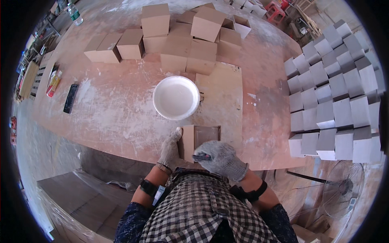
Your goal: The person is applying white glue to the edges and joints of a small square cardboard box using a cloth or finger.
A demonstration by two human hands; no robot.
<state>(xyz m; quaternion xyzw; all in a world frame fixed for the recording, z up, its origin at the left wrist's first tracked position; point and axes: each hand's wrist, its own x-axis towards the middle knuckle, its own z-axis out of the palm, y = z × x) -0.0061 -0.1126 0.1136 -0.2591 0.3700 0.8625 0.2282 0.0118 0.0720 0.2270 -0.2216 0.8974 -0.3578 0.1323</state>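
A small brown cardboard box (187,142) sits at the near edge of the table, close to my body. One part of it looks like a greyish rectangle with a dark rim. My left hand (170,146), in a pale knitted glove, grips the left side, its fingertips at the far left corner. My right hand (219,157), gloved too, is closed around a dark-handled tool (201,157) over the near right part of the box. Most of the tool is hidden in the fist, so its kind is unclear. Beyond the box stands a round white tub (176,98) with whitish contents.
Brown cardboard boxes (190,52) are piled at the table's far side. Many grey-white boxes (340,87) are stacked at the right, above a standing fan (344,185). A dark phone-like slab (71,98) and a bottle (74,14) lie left. A flat board (223,91) lies beneath the tub's right side.
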